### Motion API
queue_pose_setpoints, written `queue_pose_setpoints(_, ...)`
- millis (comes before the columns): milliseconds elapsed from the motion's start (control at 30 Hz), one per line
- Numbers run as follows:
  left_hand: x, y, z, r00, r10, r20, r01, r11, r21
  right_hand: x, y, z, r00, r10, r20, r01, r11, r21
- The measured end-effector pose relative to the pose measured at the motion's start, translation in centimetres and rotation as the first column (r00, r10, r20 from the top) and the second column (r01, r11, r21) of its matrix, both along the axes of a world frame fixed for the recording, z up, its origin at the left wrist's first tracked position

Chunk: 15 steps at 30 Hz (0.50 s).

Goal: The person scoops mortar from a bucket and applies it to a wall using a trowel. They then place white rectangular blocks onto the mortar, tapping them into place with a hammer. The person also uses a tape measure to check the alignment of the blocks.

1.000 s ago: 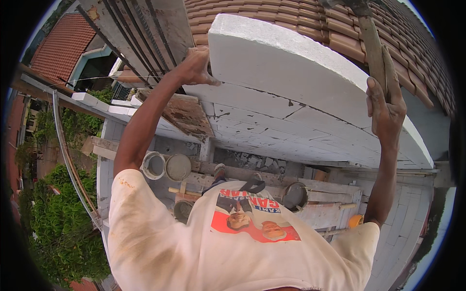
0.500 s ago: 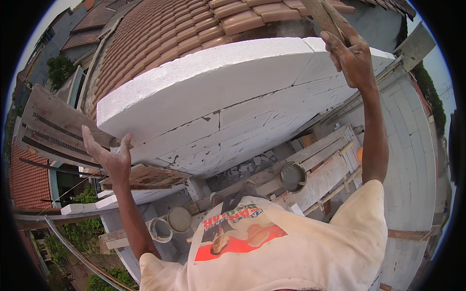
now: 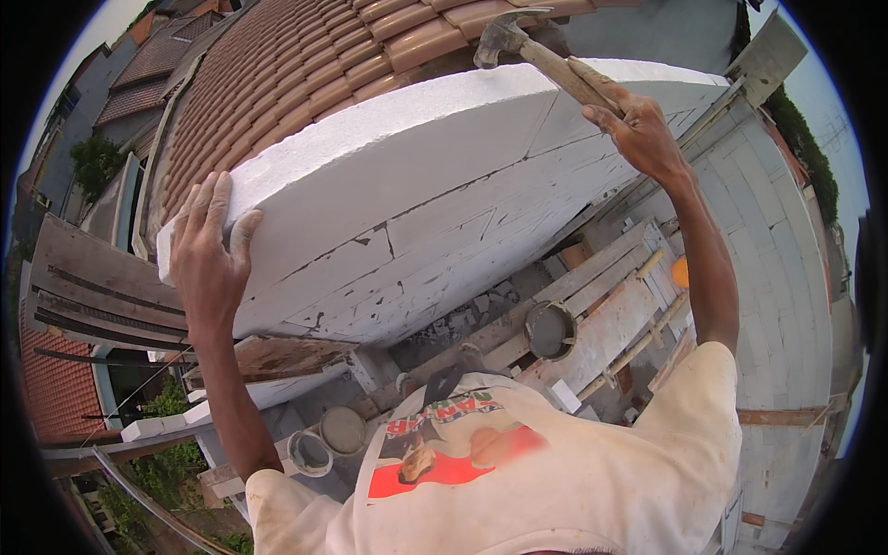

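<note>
My right hand (image 3: 640, 134) is closed round the wooden handle of a claw hammer (image 3: 562, 74). The hammer's metal head is raised above the white block wall's top edge, in front of the roof tiles. At the wall's left end, my left hand (image 3: 208, 259) lies over the top edge of a long white block (image 3: 388, 180). Its fingers are stretched across the top and its thumb spreads against the near face. Dark, uneven joints run between this block and the white wall (image 3: 435, 254) below it.
Behind the wall slopes a tiled roof (image 3: 305, 69). Below me are scaffold planks (image 3: 601, 347) with a mortar bucket (image 3: 551, 331); two more buckets, one of them a grey-filled bucket (image 3: 342, 430), stand lower left. Wooden boards (image 3: 102, 268) jut out beyond the wall's left end.
My left hand has gone from beside the block's left end up onto its top edge. My right hand has moved slightly left and down, bringing the hammer's head into view.
</note>
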State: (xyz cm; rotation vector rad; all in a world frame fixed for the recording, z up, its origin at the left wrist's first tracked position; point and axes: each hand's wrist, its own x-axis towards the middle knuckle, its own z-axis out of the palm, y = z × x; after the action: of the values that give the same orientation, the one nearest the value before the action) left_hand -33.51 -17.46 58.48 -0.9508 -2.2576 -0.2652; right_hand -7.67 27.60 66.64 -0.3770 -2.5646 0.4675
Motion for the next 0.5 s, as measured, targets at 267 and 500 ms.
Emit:
queue_pose_setpoints(267, -0.1, -0.3, -0.5, 1.0, -0.003, -0.026, 0.005, 0.997, 0.075, -2.7, -5.1, -0.7, 0.988, 0.147, 0.041, -0.143, 0.985, -0.094)
queue_pose_setpoints(500, -0.1, 0.0, -1.8, 0.998, -0.001, -0.061, 0.015, 0.974, 0.227, -8.1, -13.1, 6.0, 0.968, 0.159, 0.194, -0.168, 0.985, 0.033)
